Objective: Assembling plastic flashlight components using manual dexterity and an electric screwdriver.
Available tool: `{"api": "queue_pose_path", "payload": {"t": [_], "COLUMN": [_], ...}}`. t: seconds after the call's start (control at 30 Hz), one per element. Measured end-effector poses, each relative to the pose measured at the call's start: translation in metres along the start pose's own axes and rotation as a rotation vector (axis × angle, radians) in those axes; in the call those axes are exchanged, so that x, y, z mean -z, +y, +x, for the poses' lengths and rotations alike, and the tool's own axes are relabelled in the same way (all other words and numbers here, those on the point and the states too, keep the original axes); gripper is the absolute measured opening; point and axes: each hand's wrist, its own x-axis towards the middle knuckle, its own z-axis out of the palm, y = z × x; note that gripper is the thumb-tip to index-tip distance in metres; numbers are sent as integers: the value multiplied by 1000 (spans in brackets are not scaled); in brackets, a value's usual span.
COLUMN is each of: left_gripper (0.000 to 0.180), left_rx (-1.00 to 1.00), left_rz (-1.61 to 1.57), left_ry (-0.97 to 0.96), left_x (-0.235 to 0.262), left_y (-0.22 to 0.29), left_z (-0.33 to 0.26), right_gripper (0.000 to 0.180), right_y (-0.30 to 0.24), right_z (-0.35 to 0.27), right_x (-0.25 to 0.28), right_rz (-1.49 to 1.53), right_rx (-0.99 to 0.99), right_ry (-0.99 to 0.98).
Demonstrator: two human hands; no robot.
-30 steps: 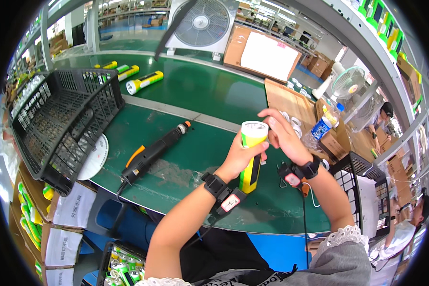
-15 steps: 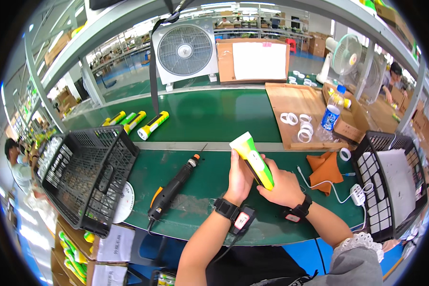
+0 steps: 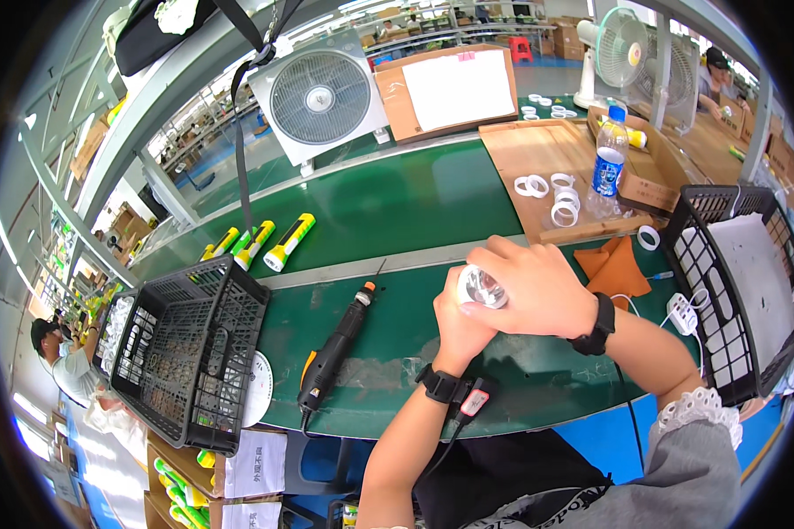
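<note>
Above the near green worktop, both hands are wrapped round a flashlight (image 3: 483, 289). Its clear, shiny reflector end points toward me, while the fingers cover nearly all of its body. My left hand (image 3: 459, 324) grips it from the left and below. Over the top and right side curls my right hand (image 3: 543, 286), its fingers bent around the rim. To the left of them lies a black electric screwdriver (image 3: 331, 357) with an orange tip. Several yellow, green and white flashlights (image 3: 289, 242) rest on the green belt at the far left.
Black plastic crates stand at the left (image 3: 190, 353) and right (image 3: 737, 291). A wooden board (image 3: 529, 145) carries white rings (image 3: 565, 210) and a water bottle (image 3: 609, 159). Orange cloth (image 3: 613, 266) and a white power strip (image 3: 681, 313) lie by the right crate. A box fan (image 3: 319, 97) stands behind.
The flashlight has been turned from slanting, with its side showing, to having its reflector end toward me. My right hand has moved up over that end. The whole view has tilted.
</note>
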Motion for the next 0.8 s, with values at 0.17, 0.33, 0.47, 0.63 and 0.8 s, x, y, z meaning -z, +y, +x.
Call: {"api": "queue_pose_path", "payload": {"t": [0.17, 0.33, 0.47, 0.63, 0.8], "left_gripper": [32, 42, 48, 61, 69], "left_rx": [101, 78, 208, 160, 125], "left_rz": [-242, -382, -761, -783, -880], "left_ry": [-74, -378, -536, -549, -452], "left_x": [1, 12, 18, 32, 17], "left_y": [-7, -11, 3, -6, -14], "left_z": [-2, 3, 1, 8, 6], "right_gripper": [41, 38, 37, 40, 45], "right_y": [-1, 22, 19, 10, 6], "right_z": [14, 22, 35, 60, 68], "right_x": [-7, -12, 1, 21, 41], "right_rz": [-133, -19, 45, 165, 155], "right_rx": [63, 434, 683, 644, 518], "right_ry": [-38, -6, -238, -612, -823]}}
